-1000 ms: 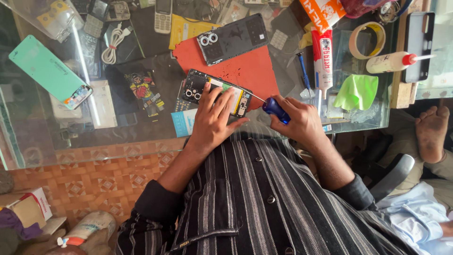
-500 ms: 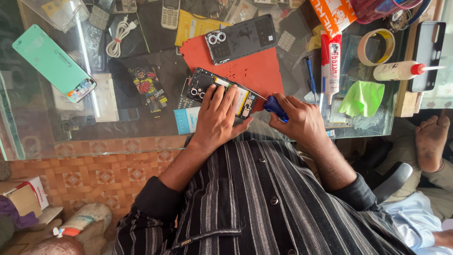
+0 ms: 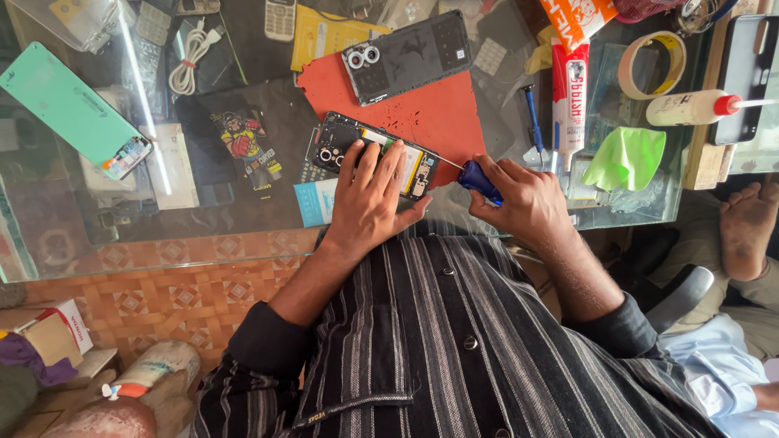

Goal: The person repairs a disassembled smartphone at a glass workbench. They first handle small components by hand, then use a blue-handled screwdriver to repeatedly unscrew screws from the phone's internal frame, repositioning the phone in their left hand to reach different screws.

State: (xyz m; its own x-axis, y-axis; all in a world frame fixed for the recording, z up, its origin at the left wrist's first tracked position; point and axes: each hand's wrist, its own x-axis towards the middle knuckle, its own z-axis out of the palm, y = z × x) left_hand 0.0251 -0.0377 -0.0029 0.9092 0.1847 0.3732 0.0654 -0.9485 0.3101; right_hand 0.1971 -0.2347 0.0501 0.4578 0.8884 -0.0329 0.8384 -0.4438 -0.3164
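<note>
An opened black phone with its back cover off lies on a red mat on the glass counter. My left hand rests flat on the phone, fingers spread over its battery and board. My right hand grips a blue-handled screwdriver, whose thin metal tip points left at the phone's right end. The removed black back cover lies on the mat just beyond.
A green cloth, glue tube, white squeeze bottle, tape roll and another blue screwdriver sit right. A green box and white cable lie left. Another person's foot is at the right edge.
The view has shifted slightly. My right hand with the screwdriver has moved a little, its tip staying at the phone's right end. My left hand stays on the phone.
</note>
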